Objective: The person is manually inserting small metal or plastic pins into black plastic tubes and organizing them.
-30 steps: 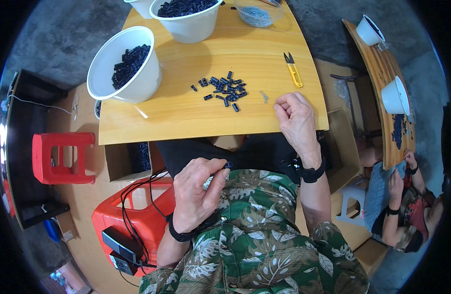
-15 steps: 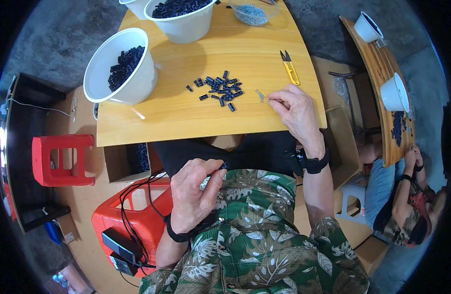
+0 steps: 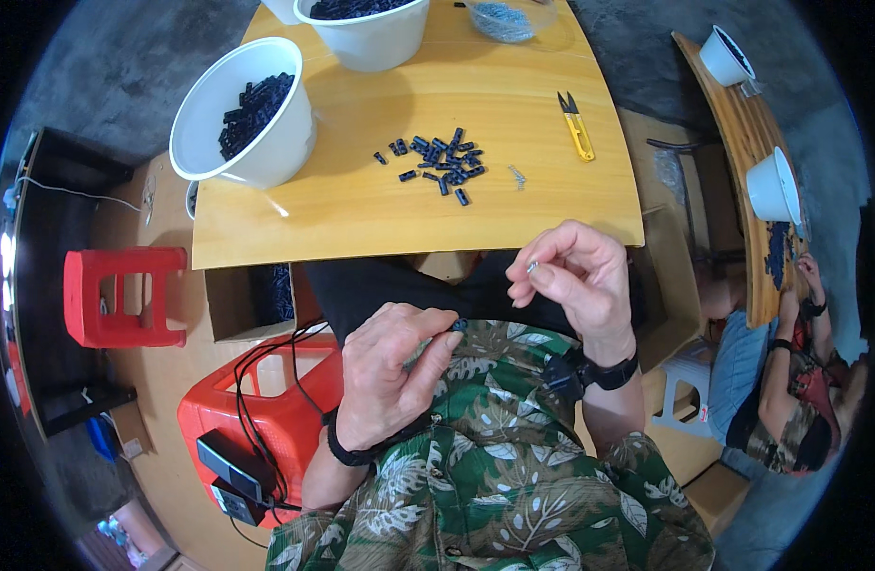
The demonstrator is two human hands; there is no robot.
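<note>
Head view: my left hand (image 3: 385, 371) pinches a black piece (image 3: 460, 325) at its tips, my right hand (image 3: 578, 285) pinches a tiny shiny bit (image 3: 532, 267), and pairing them, I think, needs careful lining up.

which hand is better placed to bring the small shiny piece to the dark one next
Right, I'd judge: the right hand pinches the shiny piece, while the left hand holds the dark piece with one end poking out on the right side.
</note>
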